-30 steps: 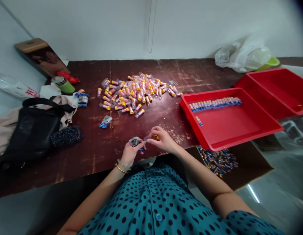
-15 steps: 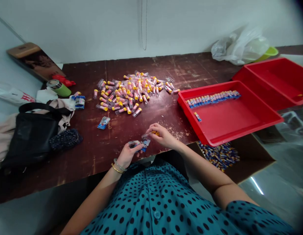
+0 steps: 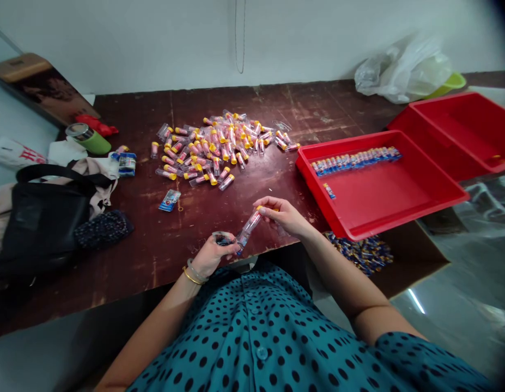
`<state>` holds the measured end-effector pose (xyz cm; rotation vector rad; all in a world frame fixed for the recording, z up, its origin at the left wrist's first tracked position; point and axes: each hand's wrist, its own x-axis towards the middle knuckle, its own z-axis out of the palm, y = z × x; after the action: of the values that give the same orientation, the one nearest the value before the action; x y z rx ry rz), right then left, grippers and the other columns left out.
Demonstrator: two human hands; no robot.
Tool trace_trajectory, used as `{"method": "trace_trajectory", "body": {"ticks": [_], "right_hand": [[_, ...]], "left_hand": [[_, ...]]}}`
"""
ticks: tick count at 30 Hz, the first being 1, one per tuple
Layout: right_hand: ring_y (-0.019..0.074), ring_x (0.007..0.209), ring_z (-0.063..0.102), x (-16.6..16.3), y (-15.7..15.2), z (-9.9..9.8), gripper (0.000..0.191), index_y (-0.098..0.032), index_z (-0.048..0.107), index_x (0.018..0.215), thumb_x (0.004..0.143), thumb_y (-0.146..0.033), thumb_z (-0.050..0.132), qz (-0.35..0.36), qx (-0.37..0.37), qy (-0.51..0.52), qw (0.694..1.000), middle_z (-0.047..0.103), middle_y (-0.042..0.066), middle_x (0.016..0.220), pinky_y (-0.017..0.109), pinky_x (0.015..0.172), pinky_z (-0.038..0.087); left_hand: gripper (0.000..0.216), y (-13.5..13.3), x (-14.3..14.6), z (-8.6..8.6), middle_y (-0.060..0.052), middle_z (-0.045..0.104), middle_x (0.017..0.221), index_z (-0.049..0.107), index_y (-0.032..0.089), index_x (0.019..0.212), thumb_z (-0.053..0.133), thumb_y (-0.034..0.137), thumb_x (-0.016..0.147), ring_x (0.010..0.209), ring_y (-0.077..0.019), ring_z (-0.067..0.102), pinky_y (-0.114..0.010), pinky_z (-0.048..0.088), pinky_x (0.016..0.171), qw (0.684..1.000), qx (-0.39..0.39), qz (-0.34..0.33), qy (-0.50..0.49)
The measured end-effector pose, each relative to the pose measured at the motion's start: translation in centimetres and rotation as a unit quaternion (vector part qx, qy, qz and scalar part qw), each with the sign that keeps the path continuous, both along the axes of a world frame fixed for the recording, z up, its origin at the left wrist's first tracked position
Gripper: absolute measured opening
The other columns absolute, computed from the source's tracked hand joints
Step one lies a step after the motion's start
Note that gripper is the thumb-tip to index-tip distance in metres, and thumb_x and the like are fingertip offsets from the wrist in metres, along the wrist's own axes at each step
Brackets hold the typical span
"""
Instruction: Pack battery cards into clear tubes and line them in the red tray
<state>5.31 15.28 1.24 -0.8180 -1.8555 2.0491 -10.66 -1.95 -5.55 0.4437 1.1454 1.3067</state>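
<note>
My right hand [image 3: 285, 215] pinches the yellow-capped end of a clear plastic tube [image 3: 249, 227], held slanted above the table's near edge. My left hand [image 3: 213, 253] is closed around the tube's lower end together with a small printed label piece; I cannot see how they meet. A pile of similar yellow-capped tubes [image 3: 219, 149] lies farther back on the dark wooden table [image 3: 162, 239]. A red tray [image 3: 419, 209] at the right holds a row of blue-wrapped tubes [image 3: 356, 160] along its far wall and one loose tube.
A second red tray [image 3: 473, 125] stands behind the first. A black bag [image 3: 40, 223] and cloth lie at the left. A green can [image 3: 89, 139], a loose label [image 3: 169, 200], a plastic bag [image 3: 403, 71] and a cardboard box [image 3: 403, 267] of blue pieces below the table are also around.
My right hand has drawn up and to the right, so the tube now shows at full length between the hands. The left hand stayed low at the table edge.
</note>
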Motion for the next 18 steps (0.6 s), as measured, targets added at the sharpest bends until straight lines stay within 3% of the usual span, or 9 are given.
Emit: {"method": "trace_trajectory", "body": {"ticks": [3, 7, 10, 14, 18], "right_hand": [[0.0068, 0.056, 0.048, -0.1, -0.1, -0.3, 0.033, -0.019, 0.064, 0.102, 0.081, -0.044, 0.067, 0.003, 0.044, -0.008, 0.999, 0.061, -0.002, 0.077, 0.018, 0.049, 0.037], [0.0124, 0.077, 0.06, -0.2, -0.8, -1.4, 0.028, -0.02, 0.06, 0.099, 0.08, -0.039, 0.07, -0.022, 0.15, 0.016, 0.988, 0.065, 0.0, 0.087, 0.024, 0.07, 0.047], [0.0122, 0.072, 0.058, -0.3, -2.1, -2.9, 0.021, -0.019, 0.061, 0.086, 0.082, -0.038, 0.068, -0.055, 0.242, -0.022, 0.969, 0.065, -0.001, 0.08, 0.024, 0.068, 0.045], [0.0128, 0.07, 0.06, -0.2, -4.7, -4.7, 0.024, -0.018, 0.065, 0.09, 0.085, -0.042, 0.065, -0.09, 0.229, -0.044, 0.968, 0.067, 0.0, 0.08, 0.024, 0.066, 0.046], [0.0132, 0.069, 0.061, 0.3, -6.6, -5.1, 0.031, -0.02, 0.065, 0.101, 0.082, -0.044, 0.068, -0.11, 0.197, -0.046, 0.973, 0.069, 0.001, 0.086, 0.024, 0.064, 0.049]], "left_hand": [[0.027, 0.0, 0.1, 0.2, 0.003, 0.06, 0.062, 0.063, 0.014, 0.066, 0.086, 0.027, 0.059, 0.053, -0.0082, 0.05, -0.021, 0.041, 0.051, 1.0, 0.011, -0.006, 0.002], [0.03, 0.3, 0.8, 0.3, 0.0, 0.062, 0.07, 0.066, 0.015, 0.075, 0.085, 0.035, 0.062, 0.061, -0.0123, 0.056, -0.023, 0.046, 0.053, 1.0, 0.005, 0.015, 0.016], [0.034, 0.7, 1.5, 0.3, -0.002, 0.065, 0.076, 0.069, 0.015, 0.088, 0.079, 0.041, 0.07, 0.07, -0.0156, 0.061, -0.025, 0.051, 0.06, 0.999, 0.001, 0.011, 0.043], [0.038, 0.9, 2.0, 0.5, -0.002, 0.066, 0.077, 0.068, 0.015, 0.092, 0.079, 0.044, 0.07, 0.07, -0.0152, 0.062, -0.024, 0.05, 0.06, 0.999, -0.031, 0.008, -0.022], [0.036, 0.8, 2.3, 0.9, -0.001, 0.064, 0.075, 0.068, 0.016, 0.089, 0.081, 0.043, 0.069, 0.068, -0.0128, 0.06, -0.022, 0.049, 0.059, 0.997, -0.032, 0.006, -0.075]]}}
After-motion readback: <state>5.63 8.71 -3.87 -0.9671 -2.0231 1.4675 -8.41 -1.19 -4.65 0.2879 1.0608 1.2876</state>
